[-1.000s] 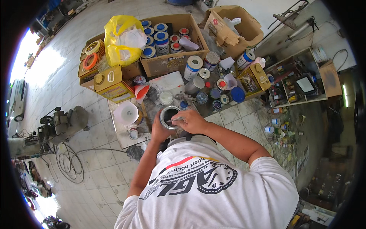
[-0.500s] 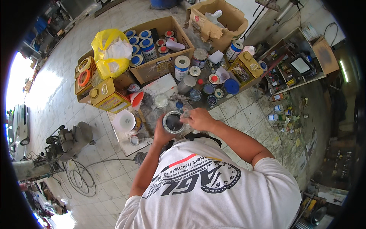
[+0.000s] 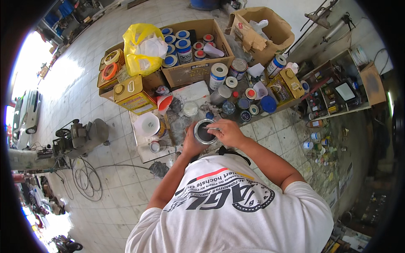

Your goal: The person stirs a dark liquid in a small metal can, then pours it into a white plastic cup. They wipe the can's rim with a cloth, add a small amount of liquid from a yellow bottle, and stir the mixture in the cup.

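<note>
One bare left hand [image 3: 192,144] curls around a round, lidless silver metal can [image 3: 197,137] close before the body; over its dark contents [image 3: 203,134], the bare right hand [image 3: 230,134] pinches a thin greyish stick [image 3: 210,128]. Opening looks done; how much work is left cannot be told.

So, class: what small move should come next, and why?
Probably one slow stir: the bare right hand holds a slim, pale implement at the mouth of the open, round silvery can with dark contents, while the bare left hand grips its side.
</note>
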{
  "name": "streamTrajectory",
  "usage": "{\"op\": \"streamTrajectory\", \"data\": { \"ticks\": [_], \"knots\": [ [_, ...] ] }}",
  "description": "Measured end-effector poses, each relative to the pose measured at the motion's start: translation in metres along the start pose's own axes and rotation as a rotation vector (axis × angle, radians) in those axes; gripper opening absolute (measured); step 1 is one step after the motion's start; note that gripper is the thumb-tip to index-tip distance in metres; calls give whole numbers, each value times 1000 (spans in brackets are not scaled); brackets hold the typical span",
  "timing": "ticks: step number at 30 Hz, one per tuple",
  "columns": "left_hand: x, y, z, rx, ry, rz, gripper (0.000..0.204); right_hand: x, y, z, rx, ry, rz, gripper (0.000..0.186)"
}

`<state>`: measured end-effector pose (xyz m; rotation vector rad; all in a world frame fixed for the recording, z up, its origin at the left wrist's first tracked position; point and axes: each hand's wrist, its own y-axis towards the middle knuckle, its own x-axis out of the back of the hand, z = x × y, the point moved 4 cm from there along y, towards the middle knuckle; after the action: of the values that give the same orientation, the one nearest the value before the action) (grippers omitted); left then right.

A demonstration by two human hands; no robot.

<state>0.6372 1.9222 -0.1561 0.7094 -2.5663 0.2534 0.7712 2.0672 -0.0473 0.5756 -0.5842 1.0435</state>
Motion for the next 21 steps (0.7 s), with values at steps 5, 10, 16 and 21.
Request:
{"op": "streamTrajectory", "data": {
  "ticks": [5,10,16,21],
  "knots": [
    [12,-4,3,-17,31,5,107,9,-1,-10,-42,-147,206,32],
    [6,-7,0,2,25,3,110,-11,15,5,96,6,-98,42],
    [17,-14,17,27,31,6,117,-18,8,-10,4,-267,242,38],
    [10,-13,20,72,30,-20,117,-37,23,-7,-84,-5,-14,49]
  ]
}}
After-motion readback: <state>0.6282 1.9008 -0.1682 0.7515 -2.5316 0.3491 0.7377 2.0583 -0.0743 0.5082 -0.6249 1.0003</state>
